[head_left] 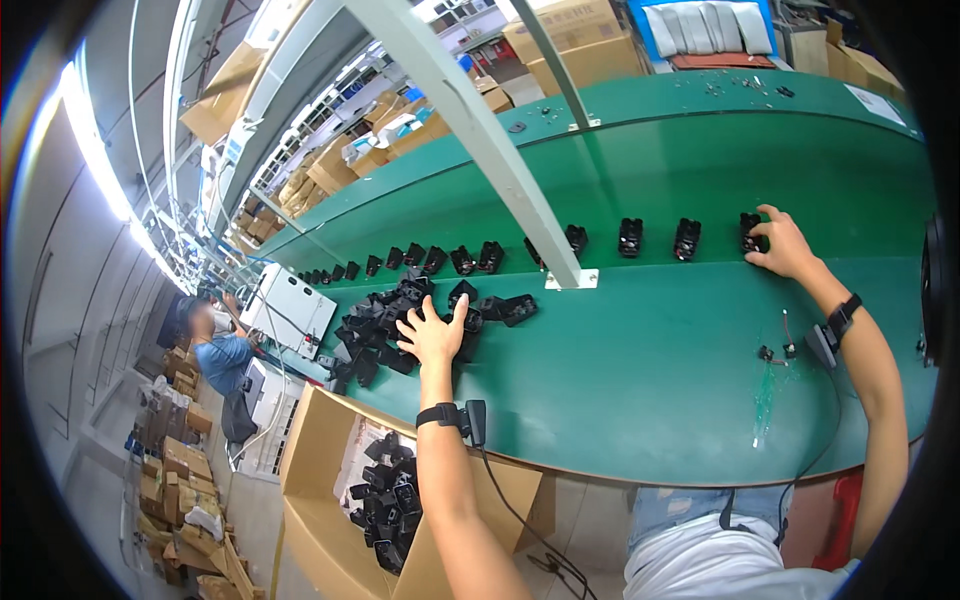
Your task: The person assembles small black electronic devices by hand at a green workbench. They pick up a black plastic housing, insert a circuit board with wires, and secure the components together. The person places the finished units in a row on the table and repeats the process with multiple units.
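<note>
My right hand [788, 248] pinches a black plastic housing [748, 228] between thumb and fingers at the right end of a row on the green bench. Other housings stand along that row, among them one just left of it [686, 239] and another [630, 238] further left. Over to the left, my left hand [434, 337] is open with spread fingers, at a heap of loose black housings [372, 332]. Its fingertips reach over the heap's right part; whether they touch a piece is hard to tell.
An open cardboard box [318, 455] holding more black parts sits by the bench's near edge. A metal post [500, 160] rises from the bench. Small wired parts [778, 352] lie at right. A white machine [290, 310] and a person [222, 360] are at far left.
</note>
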A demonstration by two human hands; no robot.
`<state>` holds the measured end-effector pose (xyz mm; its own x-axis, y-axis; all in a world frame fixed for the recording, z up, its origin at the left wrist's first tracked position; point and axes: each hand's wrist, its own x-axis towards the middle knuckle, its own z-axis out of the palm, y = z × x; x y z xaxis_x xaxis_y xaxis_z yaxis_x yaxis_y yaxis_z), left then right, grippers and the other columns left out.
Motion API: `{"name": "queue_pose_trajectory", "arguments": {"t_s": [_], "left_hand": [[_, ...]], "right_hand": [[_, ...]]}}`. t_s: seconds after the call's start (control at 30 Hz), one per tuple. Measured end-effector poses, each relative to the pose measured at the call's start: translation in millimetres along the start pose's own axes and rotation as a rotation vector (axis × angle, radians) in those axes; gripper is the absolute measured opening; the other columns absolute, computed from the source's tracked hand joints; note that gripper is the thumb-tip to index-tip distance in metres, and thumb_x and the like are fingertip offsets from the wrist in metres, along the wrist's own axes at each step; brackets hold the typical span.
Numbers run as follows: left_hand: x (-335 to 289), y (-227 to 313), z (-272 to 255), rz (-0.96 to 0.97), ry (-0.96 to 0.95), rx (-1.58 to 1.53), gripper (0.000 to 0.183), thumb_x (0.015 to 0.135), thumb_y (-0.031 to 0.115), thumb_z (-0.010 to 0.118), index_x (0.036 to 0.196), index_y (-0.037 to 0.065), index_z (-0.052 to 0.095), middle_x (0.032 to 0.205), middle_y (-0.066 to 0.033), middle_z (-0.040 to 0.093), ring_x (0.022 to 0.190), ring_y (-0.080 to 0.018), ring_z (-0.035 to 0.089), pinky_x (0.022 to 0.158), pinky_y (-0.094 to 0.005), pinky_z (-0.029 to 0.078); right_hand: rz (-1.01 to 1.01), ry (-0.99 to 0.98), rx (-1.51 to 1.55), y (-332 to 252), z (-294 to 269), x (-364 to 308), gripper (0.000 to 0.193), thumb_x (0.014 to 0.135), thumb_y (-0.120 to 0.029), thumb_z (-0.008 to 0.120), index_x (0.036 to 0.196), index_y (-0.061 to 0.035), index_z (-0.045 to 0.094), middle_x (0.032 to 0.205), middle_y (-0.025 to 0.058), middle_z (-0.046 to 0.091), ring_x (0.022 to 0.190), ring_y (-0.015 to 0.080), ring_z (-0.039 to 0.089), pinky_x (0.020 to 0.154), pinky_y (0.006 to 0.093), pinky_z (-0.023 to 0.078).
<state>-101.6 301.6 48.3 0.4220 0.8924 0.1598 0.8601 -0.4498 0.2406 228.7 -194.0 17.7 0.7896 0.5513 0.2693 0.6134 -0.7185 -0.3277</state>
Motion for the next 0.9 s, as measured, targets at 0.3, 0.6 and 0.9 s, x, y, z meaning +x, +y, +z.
{"name": "queue_pose_trajectory", "arguments": {"t_s": [0.3, 0.6, 0.9], "left_hand": [[46, -97, -38, -0.025, -0.019, -0.049, 0.103, 0.079, 0.083, 0.055, 0.157, 0.018, 0.031, 0.162, -0.0240, 0.022, 0.147, -0.0518, 0.017, 0.116, -0.0612, 0.025], [117, -83, -37, 0.116, -0.012, 0.107, 0.102, 0.075, 0.085, 0.056, 0.156, 0.026, 0.036, 0.164, -0.0189, 0.020, 0.151, -0.0483, 0.003, 0.116, -0.0707, 0.006], [192, -52, -17, 0.150, -0.238, 0.127, 0.106, 0.067, 0.089, 0.059, 0.154, 0.031, 0.039, 0.157, -0.0195, 0.036, 0.147, -0.0462, 0.027, 0.112, -0.0739, 0.020]], "right_hand": [[-0.590, -0.139, 0.342, -152, -17, -8, 0.047, 0.077, -0.026, 0.079, 0.117, -0.0050, 0.065, 0.137, 0.0188, 0.054, 0.126, 0.0384, 0.053, 0.104, 0.0460, 0.046], [-0.647, -0.277, 0.371, -400, 171, 76, 0.100, 0.071, -0.079, 0.067, 0.153, -0.0288, 0.039, 0.161, 0.0232, 0.022, 0.137, 0.0611, 0.029, 0.109, 0.0675, 0.033], [-0.713, -0.340, 0.186, -428, 174, 52, 0.091, 0.075, -0.083, 0.058, 0.148, -0.0299, 0.049, 0.158, 0.0177, 0.032, 0.133, 0.0480, 0.041, 0.105, 0.0596, 0.037]]}}
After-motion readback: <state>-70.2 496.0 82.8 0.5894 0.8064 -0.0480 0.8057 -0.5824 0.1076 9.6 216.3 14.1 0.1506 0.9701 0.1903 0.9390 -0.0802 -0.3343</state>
